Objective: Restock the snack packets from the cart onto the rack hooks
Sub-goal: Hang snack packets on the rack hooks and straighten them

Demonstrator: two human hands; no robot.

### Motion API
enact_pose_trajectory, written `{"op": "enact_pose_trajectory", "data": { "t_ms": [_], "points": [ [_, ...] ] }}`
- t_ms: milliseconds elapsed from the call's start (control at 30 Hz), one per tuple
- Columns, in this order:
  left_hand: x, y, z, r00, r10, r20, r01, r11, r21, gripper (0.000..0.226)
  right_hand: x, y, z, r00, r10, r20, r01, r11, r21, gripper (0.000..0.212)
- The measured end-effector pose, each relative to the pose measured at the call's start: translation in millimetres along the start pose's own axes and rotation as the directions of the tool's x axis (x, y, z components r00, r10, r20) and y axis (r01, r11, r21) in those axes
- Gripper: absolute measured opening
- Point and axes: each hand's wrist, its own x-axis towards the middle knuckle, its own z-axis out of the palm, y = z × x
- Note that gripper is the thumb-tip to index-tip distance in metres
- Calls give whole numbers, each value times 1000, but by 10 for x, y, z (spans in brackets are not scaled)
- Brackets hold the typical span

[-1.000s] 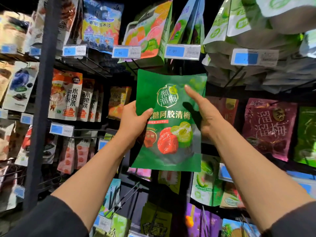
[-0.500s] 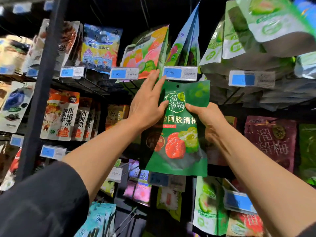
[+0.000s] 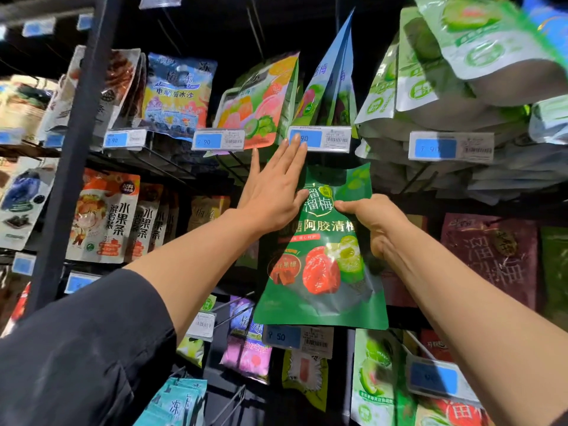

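the green snack packet (image 3: 325, 262) sits in the middle of the frame, a little right of centre, held up in front of the rack. it is a flat glossy pouch, dark green, with a pale crest and large yellowish chinese characters across its upper half, and below them pictures of a dark brown plum, a red plum and a green plum over a clear window. its long axis runs nearly upright, tilted so that the top edge leans toward the upper right and the bottom edge spreads toward the lower left. a small hang hole shows near the top edge, which lies just below the price tag (image 3: 319, 138) with the blue patch.

the right hand (image 3: 376, 224) grips the packet at its right edge, fingers curled round behind and the thumb pressing on the front beside the crest. the left hand (image 3: 273, 192) is spread flat, fingers straight and pointing up; its thumb touches the packet's upper left face and its fingertips reach the lower left corner of the price tag. a dark sleeve (image 3: 80, 352) fills the lower left of the frame.

other packets hang on the rack above and to both sides.
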Motion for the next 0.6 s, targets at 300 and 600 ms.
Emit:
{"op": "enact_pose_trajectory", "data": {
  "t_ms": [300, 600],
  "points": [
    [12, -65, -22, 999, 38, -39, -38, 999, -15, 61, 61, -14, 42, 992, -122, 18, 122, 992, 3, 18],
    [49, -84, 26, 991, 79, -112, -65, 991, 119, 58, 143, -24, 78, 997, -71, -33, 71, 997, -5, 33]
  ]
}}
